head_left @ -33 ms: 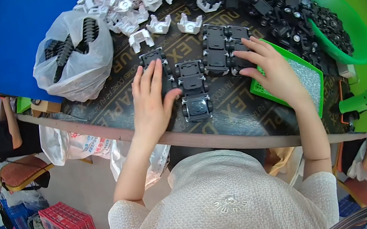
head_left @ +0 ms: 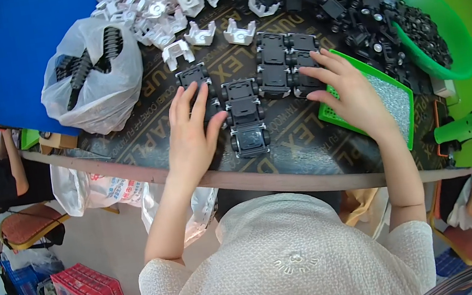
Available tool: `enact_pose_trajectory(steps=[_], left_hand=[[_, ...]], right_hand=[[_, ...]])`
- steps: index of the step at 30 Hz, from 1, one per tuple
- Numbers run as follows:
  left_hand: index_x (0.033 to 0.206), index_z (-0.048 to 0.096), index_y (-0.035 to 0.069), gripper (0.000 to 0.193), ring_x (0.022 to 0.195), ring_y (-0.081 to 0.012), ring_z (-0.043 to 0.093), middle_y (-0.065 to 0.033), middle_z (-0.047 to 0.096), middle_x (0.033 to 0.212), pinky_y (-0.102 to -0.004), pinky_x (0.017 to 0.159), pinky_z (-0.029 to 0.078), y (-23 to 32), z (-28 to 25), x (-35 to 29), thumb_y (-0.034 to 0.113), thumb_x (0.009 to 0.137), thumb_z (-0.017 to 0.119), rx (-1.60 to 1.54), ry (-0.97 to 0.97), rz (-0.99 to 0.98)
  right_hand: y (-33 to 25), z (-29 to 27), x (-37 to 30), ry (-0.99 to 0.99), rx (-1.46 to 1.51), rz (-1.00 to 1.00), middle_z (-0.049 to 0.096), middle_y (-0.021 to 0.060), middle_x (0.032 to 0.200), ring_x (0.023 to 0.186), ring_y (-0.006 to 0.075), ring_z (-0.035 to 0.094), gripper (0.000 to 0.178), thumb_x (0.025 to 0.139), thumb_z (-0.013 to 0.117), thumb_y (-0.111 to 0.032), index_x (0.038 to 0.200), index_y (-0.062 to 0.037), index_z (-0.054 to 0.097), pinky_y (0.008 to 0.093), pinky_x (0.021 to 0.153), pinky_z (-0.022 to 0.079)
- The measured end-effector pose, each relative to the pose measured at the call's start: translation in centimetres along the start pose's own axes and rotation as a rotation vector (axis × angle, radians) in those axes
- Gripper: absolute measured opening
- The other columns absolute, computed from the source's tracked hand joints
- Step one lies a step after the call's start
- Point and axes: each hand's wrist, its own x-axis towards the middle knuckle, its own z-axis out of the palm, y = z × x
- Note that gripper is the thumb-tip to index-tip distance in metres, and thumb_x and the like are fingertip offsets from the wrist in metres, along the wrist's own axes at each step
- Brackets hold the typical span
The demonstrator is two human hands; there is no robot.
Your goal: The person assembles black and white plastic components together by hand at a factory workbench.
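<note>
Black toy-car chassis with small wheels lie in close columns on the dark, gold-lettered table. My left hand (head_left: 190, 136) rests with spread fingers over the left column (head_left: 193, 74), hiding part of it. Its thumb reaches to the edge of the middle column (head_left: 244, 111). Further right stands a double block of chassis (head_left: 273, 63). On the right side of that block, the fingertips of my right hand (head_left: 355, 96) touch the pieces, fingers apart and stretched out.
Silvery-white plastic parts (head_left: 188, 1) are heaped at the back, with black chassis parts (head_left: 337, 7) beside them. A plastic bag (head_left: 120, 107) holds black ribbed pieces. At right are a green tray (head_left: 410, 118) of small bits, a green basin (head_left: 465, 46) and a green electric screwdriver (head_left: 463, 126).
My left hand has drawn back slightly toward me, baring more of the left column's far end. The right hand keeps its place, and the whole view has shifted a little.
</note>
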Motion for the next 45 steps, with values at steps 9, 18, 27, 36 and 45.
enact_pose_trajectory(steps=[9,18,27,36,45], left_hand=[[0.131,0.059,0.010,0.061,0.131,-0.0381,0.046,-0.0168,0.049,0.143,-0.0535,0.109,0.036,-1.0,-2.0,4.5,0.025,0.076,0.080,0.097,0.010,0.269],[0.137,0.057,0.018,0.072,0.137,-0.0349,0.040,-0.0127,0.046,0.148,-0.0599,0.114,0.025,2.9,-1.1,3.2,0.027,0.070,0.082,0.244,-0.236,0.342],[0.139,0.054,0.009,0.077,0.141,-0.0346,0.036,-0.0164,0.048,0.146,-0.0661,0.114,0.017,9.3,5.9,8.5,0.059,0.081,0.066,0.184,-0.202,0.593],[0.128,0.060,0.005,0.068,0.136,-0.0266,0.046,-0.0096,0.061,0.133,-0.0695,0.112,0.012,8.5,5.2,6.7,0.055,0.082,0.067,0.153,-0.337,0.529],[0.118,0.063,0.008,0.048,0.116,-0.0329,0.055,-0.0103,0.059,0.116,-0.0551,0.108,0.031,9.5,0.7,-1.4,0.025,0.076,0.079,-0.025,-0.212,0.346]], right_hand=[[-0.2,0.3,-3.0,0.056,0.005,0.082,0.054,0.0151,0.141,0.136,0.0355,0.045,0.047,0.085,0.074,-0.030,0.128,-0.0125,0.063,0.0461,0.109,0.040],[-1.3,-1.1,-5.7,0.214,0.070,0.043,0.058,0.0131,0.134,0.131,0.0353,0.048,0.045,0.084,0.075,-0.026,0.125,-0.0121,0.064,0.0461,0.106,0.042],[0.5,-6.1,-14.5,1.406,-0.287,0.243,0.052,0.0239,0.133,0.120,0.0342,0.056,0.058,0.082,0.074,0.004,0.129,-0.0017,0.039,0.0442,0.097,0.047],[5.3,-8.2,-16.0,1.217,0.356,0.582,0.047,0.0198,0.133,0.116,0.0235,0.055,0.097,0.076,0.086,-0.008,0.148,-0.0018,0.021,0.0340,0.100,0.044],[7.5,-7.2,-16.2,1.127,0.055,0.895,0.050,0.0181,0.127,0.098,0.0156,0.062,0.090,0.074,0.090,-0.017,0.140,0.0001,0.031,0.0242,0.070,0.052]])
